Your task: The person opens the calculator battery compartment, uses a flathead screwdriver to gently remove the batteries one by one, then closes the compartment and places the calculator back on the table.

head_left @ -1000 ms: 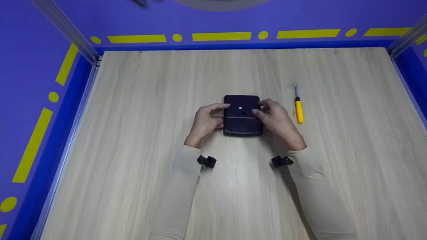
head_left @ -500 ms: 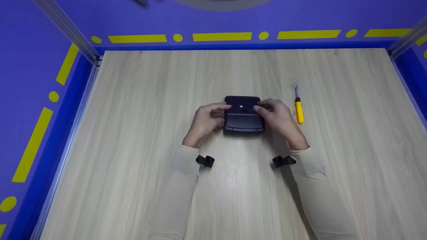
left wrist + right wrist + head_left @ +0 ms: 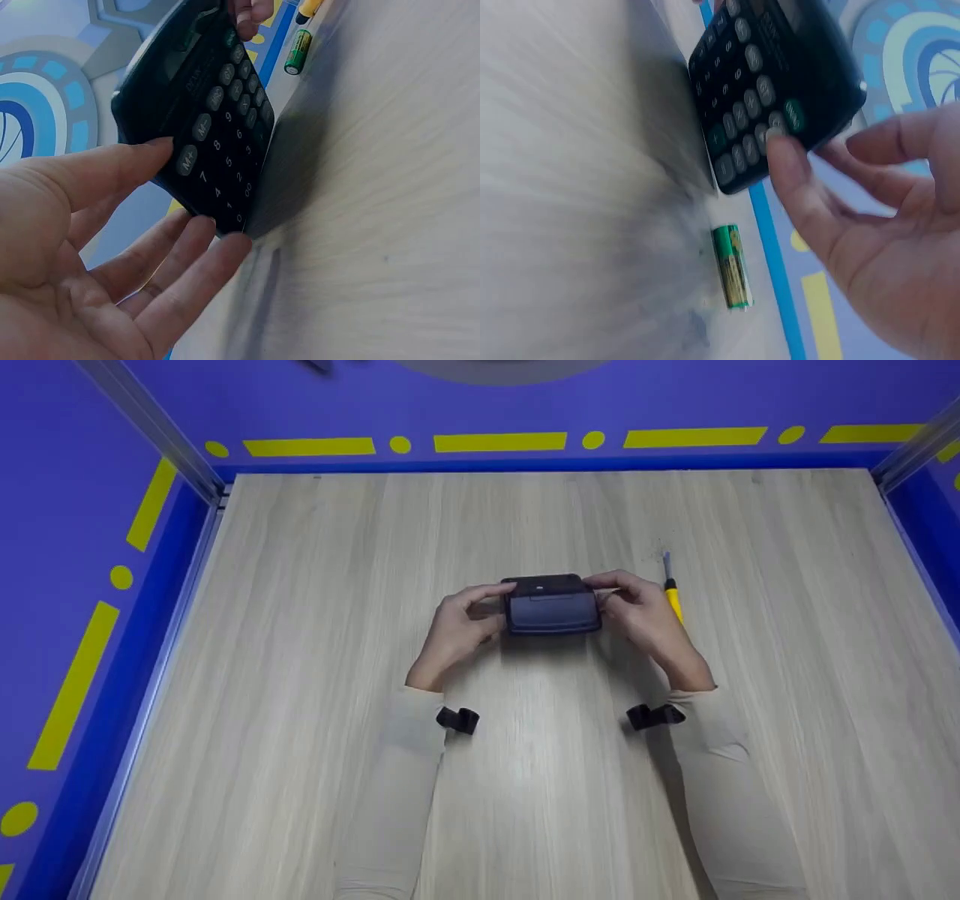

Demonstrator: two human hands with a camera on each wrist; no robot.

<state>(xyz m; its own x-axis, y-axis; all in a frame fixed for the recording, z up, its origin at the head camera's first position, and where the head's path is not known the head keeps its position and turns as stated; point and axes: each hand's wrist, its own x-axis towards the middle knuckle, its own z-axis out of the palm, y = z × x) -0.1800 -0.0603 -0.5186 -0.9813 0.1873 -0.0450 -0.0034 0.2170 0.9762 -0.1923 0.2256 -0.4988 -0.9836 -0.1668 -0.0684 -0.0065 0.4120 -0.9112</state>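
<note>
A black calculator (image 3: 553, 611) stands tilted above the table in the head view, its back with a small white dot toward the head camera. My left hand (image 3: 456, 628) pinches its left side, with the thumb at the edge by the M+ key in the left wrist view. From the right, my right hand (image 3: 651, 622) pinches the other side, its thumb (image 3: 789, 161) lying over keys on the front. Number keys and part of the display show on the calculator (image 3: 214, 124) in the left wrist view. A green battery (image 3: 733, 266) lies on the table close by.
A screwdriver (image 3: 673, 601) with a yellow handle lies right of the right hand, which covers its handle's end. Blue-purple walls with yellow marks (image 3: 499, 442) border the wooden table (image 3: 337, 585) at the back and sides.
The calculator has tipped up, its near edge lifting off the table and away from me. The right thumb has moved from the calculator's back to its front. Both hands keep hold.
</note>
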